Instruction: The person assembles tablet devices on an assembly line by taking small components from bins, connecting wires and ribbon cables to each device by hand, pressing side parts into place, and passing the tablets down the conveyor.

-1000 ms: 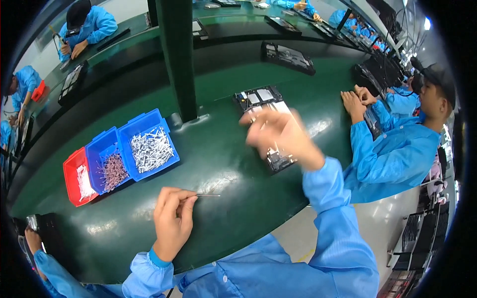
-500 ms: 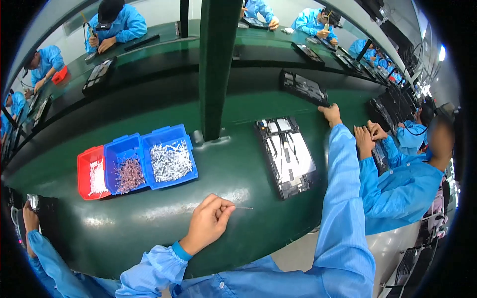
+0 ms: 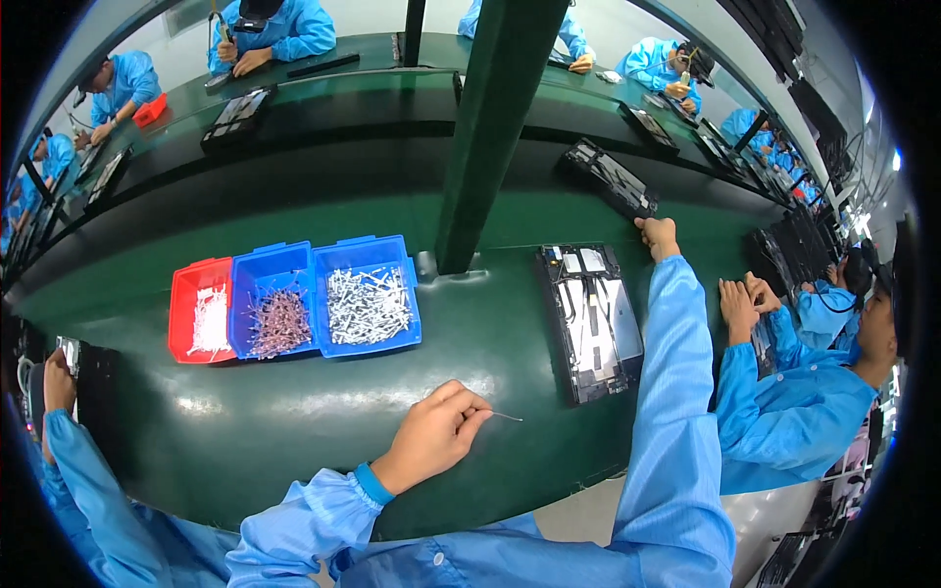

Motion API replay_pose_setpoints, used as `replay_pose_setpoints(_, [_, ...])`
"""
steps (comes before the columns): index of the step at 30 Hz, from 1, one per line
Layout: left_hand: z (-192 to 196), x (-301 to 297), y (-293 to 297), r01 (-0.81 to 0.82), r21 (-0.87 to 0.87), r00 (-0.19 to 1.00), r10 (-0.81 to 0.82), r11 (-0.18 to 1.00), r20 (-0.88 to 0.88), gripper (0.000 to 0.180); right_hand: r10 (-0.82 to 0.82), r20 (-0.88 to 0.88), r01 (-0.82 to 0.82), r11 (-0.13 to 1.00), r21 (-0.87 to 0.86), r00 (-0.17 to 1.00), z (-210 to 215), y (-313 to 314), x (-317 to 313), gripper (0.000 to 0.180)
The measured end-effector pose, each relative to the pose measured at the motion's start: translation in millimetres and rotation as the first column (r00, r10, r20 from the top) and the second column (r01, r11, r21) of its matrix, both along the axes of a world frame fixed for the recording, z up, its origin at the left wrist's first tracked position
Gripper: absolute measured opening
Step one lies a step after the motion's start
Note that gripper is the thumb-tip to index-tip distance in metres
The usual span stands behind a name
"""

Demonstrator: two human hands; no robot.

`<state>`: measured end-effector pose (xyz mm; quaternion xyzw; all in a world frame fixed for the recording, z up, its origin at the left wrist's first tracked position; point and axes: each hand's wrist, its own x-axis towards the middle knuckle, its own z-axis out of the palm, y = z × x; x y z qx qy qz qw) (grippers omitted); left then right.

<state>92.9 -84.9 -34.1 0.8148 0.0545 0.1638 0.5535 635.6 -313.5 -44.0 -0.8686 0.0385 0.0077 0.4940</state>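
Note:
My left hand (image 3: 431, 441) is above the green table, thumb and fingers pinching a thin short wire (image 3: 507, 417) whose free end points right. With my arm stretched out, my right hand (image 3: 659, 237) grips the near corner of a flat black device (image 3: 610, 178) with exposed insides. A second flat device (image 3: 594, 323), opened up with silver-white panels and black cables, lies between my two hands. Left of it stand a blue bin (image 3: 416, 328) of small white-silver pieces, a blue bin (image 3: 235, 312) of thin reddish-brown pieces and a red bin (image 3: 180, 318) of white pieces.
A green post (image 3: 487, 127) rises from the table behind the bins. A co-worker (image 3: 799, 402) sits close on the right, and another person's hand (image 3: 59, 382) holds a device at far left. Across the table, several people in blue work beside more devices.
The view has turned a little, so the bins, post and table appear shifted to the right. My left hand still pinches the wire, and my right hand stays on the far device's corner.

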Motion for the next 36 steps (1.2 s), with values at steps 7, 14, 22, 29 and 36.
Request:
replay_pose_setpoints(7, [-0.3,-1.8,1.9,0.011,0.035,1.0,-0.01,0.999,-0.017,0.007,0.132,-0.308,0.198,0.523,0.829,0.942,13.6,46.3,-30.7,0.025])
replay_pose_setpoints(14, [-4.7,-1.8,9.7,0.088,-0.018,0.996,-0.088,0.996,-0.008,0.009,0.218,-0.185,0.019,0.599,0.801,0.958,60.6,84.5,-119.0,0.029])
replay_pose_setpoints(22, [5.4,-38.0,35.5,0.115,-0.471,0.977,-0.185,0.875,-0.104,0.007,0.048,0.091,-0.103,0.517,0.85,0.995,79.7,10.5,-338.7,0.011])
replay_pose_setpoints(29, [29.0,-94.5,66.3,0.418,-0.407,0.82,-0.53,0.812,-0.214,0.009,0.181,-0.092,-0.07,0.725,0.685,0.979,27.2,-49.5,-510.9,0.036])
replay_pose_setpoints(36, [27.8,-112.1,48.8,-0.059,-0.414,0.949,-0.079,0.908,-0.307,0.009,0.695,-0.526,0.0,0.603,0.797,0.491,15.6,-19.5,-613.8,0.024])
